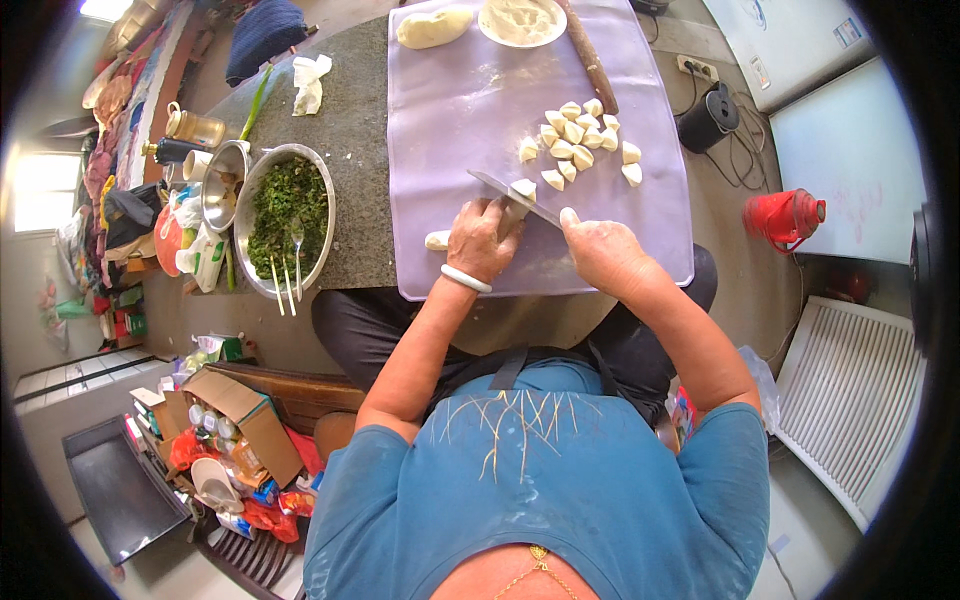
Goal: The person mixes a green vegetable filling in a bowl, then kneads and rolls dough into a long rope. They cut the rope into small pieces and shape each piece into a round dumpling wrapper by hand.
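Note:
On a pale purple mat [465,112], my left hand [484,236] holds a dough roll [438,240] whose left end sticks out beside it. My right hand [606,251] grips a knife, its handle hidden in my fingers. The knife blade [499,184] lies at the roll's right end, with a cut dough piece [524,189] against its far side. Several dough pieces [573,133] lie beyond the blade. A wooden rolling pin [592,64] rests near a white plate of flour [523,21], and a larger dough lump [433,28] sits at the far left of the mat.
Left of the mat, a steel bowl of chopped greens [289,210] holds chopsticks and a spoon. Beside it stand a smaller metal bowl [223,187] and a jar [196,127]. A crumpled tissue [310,84] lies farther back. A red thermos [784,217] and black kettle [708,120] are at right.

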A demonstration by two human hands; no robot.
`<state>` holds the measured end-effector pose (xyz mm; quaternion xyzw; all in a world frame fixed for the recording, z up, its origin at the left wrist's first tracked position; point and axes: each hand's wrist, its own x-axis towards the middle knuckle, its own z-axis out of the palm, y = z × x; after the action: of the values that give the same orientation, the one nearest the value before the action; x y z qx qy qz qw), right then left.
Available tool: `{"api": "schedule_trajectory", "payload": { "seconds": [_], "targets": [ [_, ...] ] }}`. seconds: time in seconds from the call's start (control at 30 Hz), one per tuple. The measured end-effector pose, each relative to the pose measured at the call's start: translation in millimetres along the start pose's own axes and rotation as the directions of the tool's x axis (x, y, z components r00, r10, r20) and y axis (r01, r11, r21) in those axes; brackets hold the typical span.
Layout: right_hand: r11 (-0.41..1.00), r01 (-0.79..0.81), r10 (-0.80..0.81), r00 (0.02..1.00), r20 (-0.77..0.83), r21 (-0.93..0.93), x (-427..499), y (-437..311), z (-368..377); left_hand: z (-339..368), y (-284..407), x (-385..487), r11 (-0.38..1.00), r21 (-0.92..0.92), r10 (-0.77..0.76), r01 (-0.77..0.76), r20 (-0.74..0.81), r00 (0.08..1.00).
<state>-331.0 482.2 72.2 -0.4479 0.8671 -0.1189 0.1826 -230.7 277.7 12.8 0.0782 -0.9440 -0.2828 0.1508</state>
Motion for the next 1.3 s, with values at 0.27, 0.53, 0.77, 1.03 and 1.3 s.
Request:
{"api": "schedule_trajectory", "payload": {
  "seconds": [0.27,0.53,0.77,1.03,1.3],
  "targets": [
    [1.000,0.020,-0.020,0.982,-0.190,-0.002,-4,7,-2,10,-3,2,0.999,-0.009,-0.035,0.034,-0.080,0.996],
    [1.000,0.006,-0.006,0.999,-0.038,0.002,-27,-1,-18,10,2,6,0.995,-0.042,0.083,-0.085,-0.055,0.995],
    [0.998,-0.060,0.060,0.998,0.006,0.023,-11,-2,7,0,5,-1,1.000,0.014,0.015,-0.015,-0.030,0.999],
    [0.997,0.027,-0.013,0.979,-0.206,0.067,-25,-1,0,6,-12,-4,0.996,-0.084,-0.007,-0.003,-0.121,0.993],
    [0.994,0.023,-0.024,1.000,0.002,0.109,-15,-14,-5,5,-17,-9,1.000,-0.011,-0.015,0.014,-0.141,0.990]
  ]
}}
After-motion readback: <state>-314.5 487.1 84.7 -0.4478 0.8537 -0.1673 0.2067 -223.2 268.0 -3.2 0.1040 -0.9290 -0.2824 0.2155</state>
